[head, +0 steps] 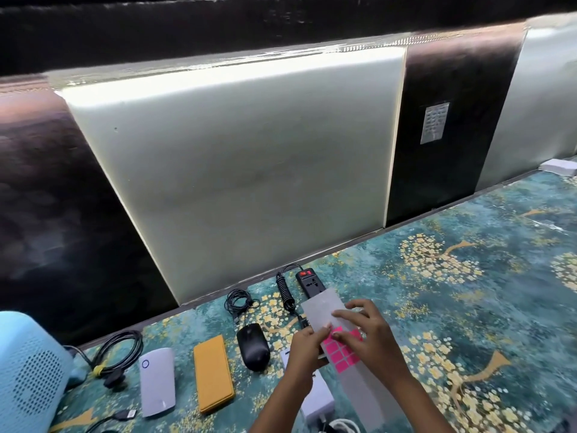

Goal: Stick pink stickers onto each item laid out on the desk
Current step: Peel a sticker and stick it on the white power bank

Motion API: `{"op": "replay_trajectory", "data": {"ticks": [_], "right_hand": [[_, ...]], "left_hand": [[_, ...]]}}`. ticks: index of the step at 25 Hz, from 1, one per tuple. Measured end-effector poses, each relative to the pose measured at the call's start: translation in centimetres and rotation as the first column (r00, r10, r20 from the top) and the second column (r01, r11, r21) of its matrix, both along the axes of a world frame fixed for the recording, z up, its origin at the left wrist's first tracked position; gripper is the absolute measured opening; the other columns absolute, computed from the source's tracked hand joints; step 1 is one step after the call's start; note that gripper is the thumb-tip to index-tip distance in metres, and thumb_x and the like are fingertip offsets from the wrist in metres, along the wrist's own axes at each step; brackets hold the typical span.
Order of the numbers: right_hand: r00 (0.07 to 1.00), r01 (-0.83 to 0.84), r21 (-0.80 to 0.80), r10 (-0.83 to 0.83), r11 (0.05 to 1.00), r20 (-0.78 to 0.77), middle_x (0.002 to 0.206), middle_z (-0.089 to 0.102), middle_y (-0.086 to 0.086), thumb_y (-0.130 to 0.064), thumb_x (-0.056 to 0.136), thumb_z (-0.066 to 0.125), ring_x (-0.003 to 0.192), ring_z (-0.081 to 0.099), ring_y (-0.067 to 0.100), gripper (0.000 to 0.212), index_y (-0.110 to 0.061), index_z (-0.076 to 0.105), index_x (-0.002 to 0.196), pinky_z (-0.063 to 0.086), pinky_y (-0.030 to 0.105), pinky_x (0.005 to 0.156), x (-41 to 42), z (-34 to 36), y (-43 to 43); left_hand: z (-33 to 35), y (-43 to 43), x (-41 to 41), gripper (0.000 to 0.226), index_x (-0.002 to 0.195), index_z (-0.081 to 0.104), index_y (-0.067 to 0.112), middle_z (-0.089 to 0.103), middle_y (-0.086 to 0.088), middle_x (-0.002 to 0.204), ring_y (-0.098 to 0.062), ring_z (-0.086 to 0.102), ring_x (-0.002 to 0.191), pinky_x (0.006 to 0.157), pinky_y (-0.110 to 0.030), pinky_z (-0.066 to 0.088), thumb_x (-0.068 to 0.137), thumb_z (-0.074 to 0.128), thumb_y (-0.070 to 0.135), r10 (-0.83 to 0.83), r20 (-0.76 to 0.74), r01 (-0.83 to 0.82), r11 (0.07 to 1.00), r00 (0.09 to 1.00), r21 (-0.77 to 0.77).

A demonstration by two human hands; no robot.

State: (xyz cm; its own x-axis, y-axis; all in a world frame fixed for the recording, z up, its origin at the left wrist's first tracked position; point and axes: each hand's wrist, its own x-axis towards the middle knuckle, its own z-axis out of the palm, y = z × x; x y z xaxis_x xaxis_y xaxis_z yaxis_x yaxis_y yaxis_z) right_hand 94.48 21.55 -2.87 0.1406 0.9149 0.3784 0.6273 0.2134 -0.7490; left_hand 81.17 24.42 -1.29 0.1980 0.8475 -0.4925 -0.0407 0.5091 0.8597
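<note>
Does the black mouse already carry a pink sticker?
No, the black mouse shows a plain dark top; the pink stickers sit on the sheet.

One mouse (253, 346), one power strip (309, 281), one sticker sheet (321, 307), two cable bundles (135, 345) (231, 303), two hands (304, 351) (368, 339).

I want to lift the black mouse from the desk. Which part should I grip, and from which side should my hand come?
Probably from above, with thumb and fingers on its two long sides near the middle. The black mouse lies flat, domed back up, with a gap to the orange case on its left.
</note>
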Motion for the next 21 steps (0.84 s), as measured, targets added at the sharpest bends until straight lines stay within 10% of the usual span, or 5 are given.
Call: {"op": "replay_trajectory", "data": {"ticks": [5,11,21], "right_hand": [[0.998,0.044,0.051,-0.047,0.998,0.046,0.102,0.056,-0.002,-0.017,0.066,0.078,0.081,0.059,0.020,0.023,-0.023,0.074,0.087,0.052,0.027,0.072,-0.73,-0.66,0.25],[0.998,0.052,0.069,-0.050,0.996,-0.040,0.099,0.056,-0.003,-0.016,0.067,0.076,0.082,0.054,0.005,0.023,-0.021,0.073,0.089,0.040,0.001,0.074,-0.91,-0.65,0.00],[0.996,0.058,0.115,-0.050,0.992,-0.070,0.102,0.049,-0.018,-0.016,0.067,0.073,0.086,0.052,-0.001,0.010,-0.020,0.073,0.075,0.044,0.004,0.068,-0.91,-0.93,-0.18]], "left_hand": [[0.43,-0.19,-0.58,0.021,0.070,0.053,0.012,0.059,-0.006,0.067,-0.018,0.059,0.064,0.061,-0.029,0.048,0.091,0.052,0.014,0.046,0.030,-0.045,0.998,0.998,-0.045],[0.09,-0.16,-0.42,0.014,0.079,0.059,0.009,0.059,-0.007,0.070,-0.022,0.058,0.070,0.065,-0.030,0.046,0.088,0.056,0.018,0.067,0.061,-0.059,0.991,0.996,-0.120],[0.67,-0.37,-0.09,0.017,0.074,0.054,0.008,0.057,-0.008,0.069,-0.020,0.054,0.067,0.057,-0.030,0.041,0.087,0.058,0.019,0.130,0.125,-0.084,0.943,0.984,-0.323]]}}
